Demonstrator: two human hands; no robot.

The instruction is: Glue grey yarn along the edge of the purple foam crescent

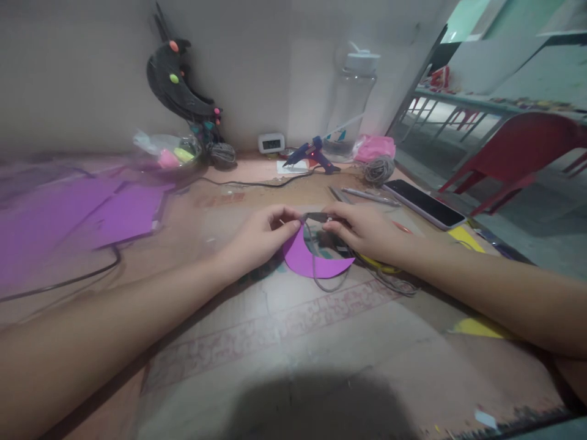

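Between thumb and fingers, my left hand (270, 229) pinches the upper tip of a purple paper crescent (305, 261). Grey yarn (329, 288) runs from that tip, loops down across the crescent and trails under my right wrist. My right hand (355, 223) is closed on a dark, flat, pointed piece (316, 216), possibly scissor blades; the fingers hide the rest. Its point reaches the left fingertips at the crescent's tip. The crescent's lower point hangs free just below my right hand.
A blue glue gun (314, 154) stands behind, near a small digital clock (271, 143) and a clear bottle (351, 101). Purple sheets (123, 214) lie left. A phone (424, 203), a pen (371, 196) and a yarn ball (378, 170) are right. A black crescent decoration (172, 85) leans on the wall.
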